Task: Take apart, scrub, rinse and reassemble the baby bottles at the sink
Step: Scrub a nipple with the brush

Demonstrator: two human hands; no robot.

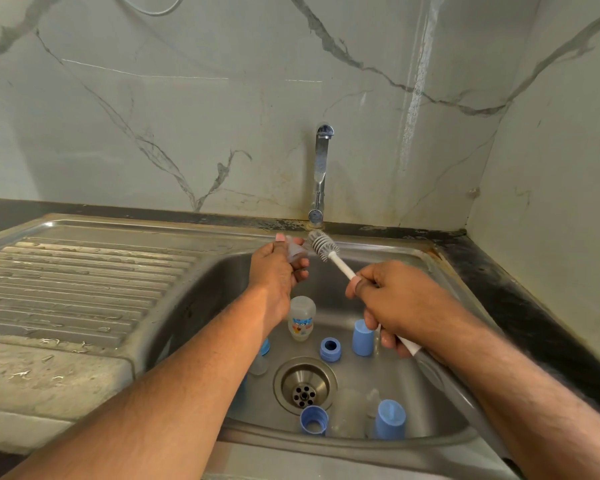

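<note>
My left hand [276,271] pinches a clear silicone teat [296,250] over the far side of the sink [222,271]. My right hand [392,303] grips the white handle of a bottle brush, whose grey bristle head [323,245] touches the teat. A clear bottle [301,318] with a printed label lies in the basin. Around the drain [305,384] are two blue collar rings [330,348] [314,420], two blue caps [363,337] [390,419] and a clear bottle [347,412]. Another bottle with a blue collar [261,356] is partly hidden behind my left forearm.
A chrome tap [321,168] stands at the back wall, with no water visible. The ribbed steel drainboard [73,285] lies to the left. Dark countertop [520,292] runs along the right, against marble wall tiles.
</note>
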